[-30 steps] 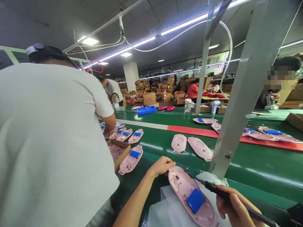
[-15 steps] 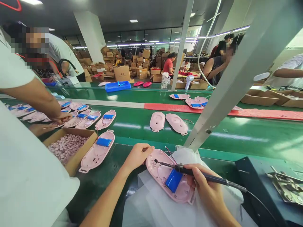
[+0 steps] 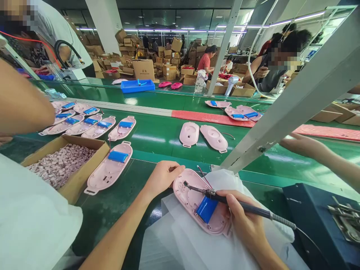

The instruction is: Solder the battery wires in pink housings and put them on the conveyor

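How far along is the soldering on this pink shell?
Done: the blue battery sits inside the pink shell. In hand: the left hand steadies the shell's end while the right hand holds the soldering iron, tip inside the shell. Left, seemingly: a row of battery-fitted shells lies on the belt, another shell beside the cardboard box.

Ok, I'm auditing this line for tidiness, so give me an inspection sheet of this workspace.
Surface: green belt, with a white sheet under the work.
Job's things: pink shell on the sheet, blue battery inside it; iron tip down in the shell.
Clutter: open carton of small pink parts; more shells with batteries beside it.
Hands: left hand curled on the shell's end; right hand grips the iron.
Cables: cord runs off right; thin wires at the shell's rim.
Surroundings: co-worker's arm left, another's hand right, metal strut, stacked cartons behind.
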`<state>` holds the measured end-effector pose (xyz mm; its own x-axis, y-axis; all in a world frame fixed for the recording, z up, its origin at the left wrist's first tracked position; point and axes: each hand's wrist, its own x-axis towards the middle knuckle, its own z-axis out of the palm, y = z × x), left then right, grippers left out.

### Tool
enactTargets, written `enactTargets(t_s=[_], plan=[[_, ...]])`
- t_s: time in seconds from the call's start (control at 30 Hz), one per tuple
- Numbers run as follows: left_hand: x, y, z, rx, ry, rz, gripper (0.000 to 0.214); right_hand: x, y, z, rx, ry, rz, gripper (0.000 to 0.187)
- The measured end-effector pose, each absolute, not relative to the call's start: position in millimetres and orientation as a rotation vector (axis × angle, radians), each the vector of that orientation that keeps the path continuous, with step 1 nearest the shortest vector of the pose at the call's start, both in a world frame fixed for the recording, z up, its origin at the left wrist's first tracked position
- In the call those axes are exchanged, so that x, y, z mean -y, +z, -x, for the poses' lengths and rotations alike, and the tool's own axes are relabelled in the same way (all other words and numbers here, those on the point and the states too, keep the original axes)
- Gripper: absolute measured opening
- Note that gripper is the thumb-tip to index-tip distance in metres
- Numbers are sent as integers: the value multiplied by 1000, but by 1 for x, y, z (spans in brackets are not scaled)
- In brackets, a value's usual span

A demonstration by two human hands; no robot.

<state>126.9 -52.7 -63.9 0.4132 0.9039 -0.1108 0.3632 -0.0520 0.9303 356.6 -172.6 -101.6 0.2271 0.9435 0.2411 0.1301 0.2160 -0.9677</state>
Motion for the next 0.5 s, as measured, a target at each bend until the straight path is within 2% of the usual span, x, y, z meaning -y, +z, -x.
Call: enactTargets(t_s=[0.3,0.5], plan=[[53,-65,-128,-1122,659,-1611,48,173,-109,-360,1188,834,1204,30],[52,-67,-128,-1112,664,-1589,49,174,-108,-359,1192,828,1232,33]])
